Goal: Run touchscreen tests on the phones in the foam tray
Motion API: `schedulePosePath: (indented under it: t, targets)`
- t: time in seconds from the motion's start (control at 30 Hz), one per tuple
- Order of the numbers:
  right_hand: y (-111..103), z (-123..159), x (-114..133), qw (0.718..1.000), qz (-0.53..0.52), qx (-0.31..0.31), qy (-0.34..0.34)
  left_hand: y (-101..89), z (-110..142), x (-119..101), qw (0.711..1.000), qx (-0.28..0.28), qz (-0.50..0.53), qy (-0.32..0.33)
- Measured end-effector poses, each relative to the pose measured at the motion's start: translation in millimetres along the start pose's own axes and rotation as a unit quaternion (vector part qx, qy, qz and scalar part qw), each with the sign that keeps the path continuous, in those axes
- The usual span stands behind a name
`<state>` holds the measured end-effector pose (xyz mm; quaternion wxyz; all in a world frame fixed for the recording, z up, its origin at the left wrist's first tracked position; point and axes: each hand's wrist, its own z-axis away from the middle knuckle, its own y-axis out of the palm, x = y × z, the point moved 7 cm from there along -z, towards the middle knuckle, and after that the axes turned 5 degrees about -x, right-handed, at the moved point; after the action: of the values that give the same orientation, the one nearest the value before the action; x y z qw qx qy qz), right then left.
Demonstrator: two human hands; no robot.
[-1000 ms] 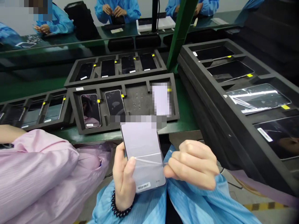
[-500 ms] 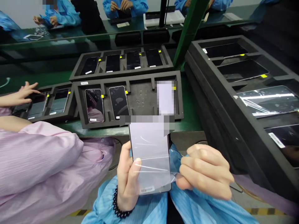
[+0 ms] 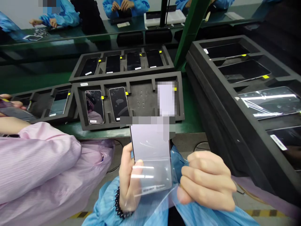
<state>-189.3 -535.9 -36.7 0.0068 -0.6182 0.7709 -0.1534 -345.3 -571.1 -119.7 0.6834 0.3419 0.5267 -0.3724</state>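
A smartphone (image 3: 151, 144) with a lit pale screen is gripped along its left side by my left hand (image 3: 130, 179), the thumb lying over the edge of the glass. Its upper end is pixelated. My right hand (image 3: 207, 180) is closed, pinching a corner of a clear plastic film (image 3: 162, 201). The film's lower part stands away from the phone and hangs over its bottom end and my left thumb. Just beyond, a black foam tray (image 3: 143, 94) holds several phones in slots, one with a pixelated bright screen (image 3: 166, 99).
Behind it lies another phone tray (image 3: 122, 73), with stacked trays (image 3: 225, 100) on the right. At left, a co-worker's pink sleeve (image 3: 42, 163) reaches over a third tray (image 3: 72, 113). A green post (image 3: 191, 31) rises between the trays. People in blue sit across the bench.
My right hand has moved slightly down, and the film has lifted farther off the phone's lower end. At left, the co-worker's hand has taken a phone out of its tray slot.
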Motion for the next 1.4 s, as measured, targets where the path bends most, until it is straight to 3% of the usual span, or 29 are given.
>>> schedulePosePath:
  t: [0.1, 0.17, 0.23, 0.3, 0.4, 0.57, 0.73, 0.87, 0.93, 1.1, 1.27, 1.4]
  targets:
    - [-1, 7, 2, 0.999, -0.026, -0.007, -0.023, -4.2, -5, 6, 0.999, -0.012, -0.028, 0.027]
    - [-2, 12, -1, 0.999, -0.024, -0.006, -0.031, -4.3, -12, 11, 0.995, -0.003, -0.055, 0.083]
    - [3, 15, -12, 1.000, 0.002, 0.018, -0.010, 3.8, -22, 18, 0.985, 0.049, -0.097, 0.131]
    - [12, 15, -32, 0.997, 0.042, 0.046, 0.045, 16.2, -31, 29, 0.975, 0.116, -0.130, 0.140]
    - [21, 14, -64, 0.985, 0.069, 0.030, 0.152, 30.2, -41, 42, 0.973, 0.172, -0.125, 0.090]
    - [37, 19, -95, 0.954, -0.020, 0.017, 0.298, 36.7, -48, 43, 0.982, 0.185, -0.036, -0.014]
    - [51, 30, -105, 0.901, -0.171, 0.033, 0.397, 32.4, -48, 42, 0.978, 0.189, 0.003, -0.091]
    - [57, 34, -108, 0.875, -0.160, 0.059, 0.452, 27.4, -44, 38, 0.980, 0.178, -0.010, -0.086]
    - [60, 33, -107, 0.877, -0.122, 0.086, 0.456, 25.0, -43, 36, 0.983, 0.165, -0.003, -0.074]
    - [63, 25, -102, 0.909, -0.036, 0.130, 0.393, 23.4, -41, 34, 0.984, 0.160, 0.019, -0.079]
    - [68, 27, -104, 0.898, -0.038, 0.142, 0.415, 25.4, -41, 30, 0.981, 0.167, 0.027, -0.094]
    - [72, 26, -104, 0.907, -0.011, 0.161, 0.388, 23.8, -43, 28, 0.984, 0.149, 0.026, -0.097]
